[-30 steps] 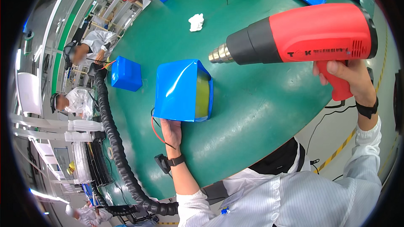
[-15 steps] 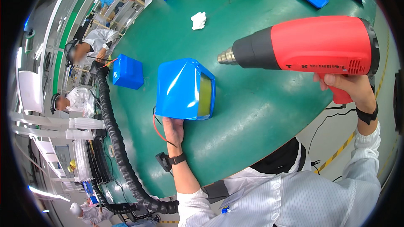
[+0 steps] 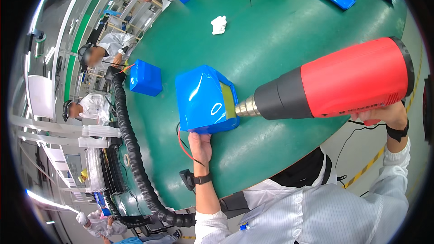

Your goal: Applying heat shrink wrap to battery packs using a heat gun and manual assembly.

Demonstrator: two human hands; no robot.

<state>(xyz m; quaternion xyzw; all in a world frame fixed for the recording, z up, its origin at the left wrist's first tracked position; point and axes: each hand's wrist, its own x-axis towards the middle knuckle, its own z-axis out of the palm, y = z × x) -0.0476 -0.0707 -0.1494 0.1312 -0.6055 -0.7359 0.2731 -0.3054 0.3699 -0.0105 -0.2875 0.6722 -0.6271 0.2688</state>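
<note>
Change: the red heat gun [image 3: 343, 83] has come in close over the last second; its metal nozzle [image 3: 246, 107] now sits just at the open yellow-green end of the blue wrapped pack [image 3: 205, 101], where before it hung well back from it.
Meaning: I'd judge the heating of the blue sleeve at that end is under way rather than being lined up.
Left hand [image 3: 200, 147]: fingers closed on the near edge of the blue wrapped pack, steadying it on the green surface [image 3: 271, 31]; red and black wires [image 3: 183, 142] trail out beside the hand.
Right hand [image 3: 384, 115]: fingers wrapped round the grip of the red heat gun, mostly hidden under its body.
Pack position: near the front edge of the green surface, tilted up a little on the hand's side.
Edges: the rim of the green surface curves just in front of the person's body; a black ribbed hose [image 3: 131, 149] runs along the left rim.
Open room: bare green lies beyond the pack; a smaller blue pack [image 3: 145, 77] sits apart to the left, a white crumpled wipe [image 3: 219, 24] well beyond.
</note>
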